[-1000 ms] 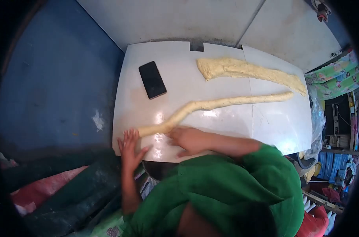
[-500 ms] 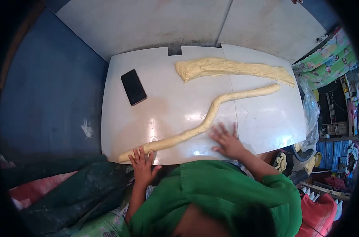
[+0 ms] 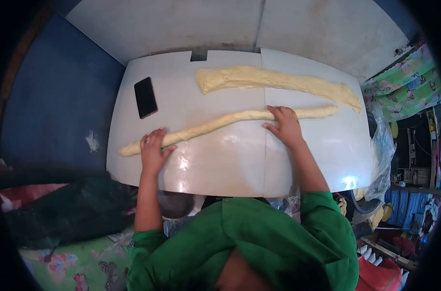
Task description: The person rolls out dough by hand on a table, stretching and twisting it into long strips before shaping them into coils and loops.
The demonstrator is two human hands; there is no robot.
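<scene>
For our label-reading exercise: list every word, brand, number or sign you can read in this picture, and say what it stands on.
No text can be read anywhere.
Phone: dark screen, no brand or writing visible.
White table: plain, no markings.
Dough rope under the left hand and right hand, and flat dough strip: no marks.
Patterned cloth at right: pictures only; any lettering is too small and blurred to read.

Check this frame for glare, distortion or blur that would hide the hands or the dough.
Head view: strong fisheye bend with dark corners; glare patches on the glossy white table sit below the dough rope; left hand and right hand on the rope are sharp enough, flat and open; right background clutter is murky.
</scene>
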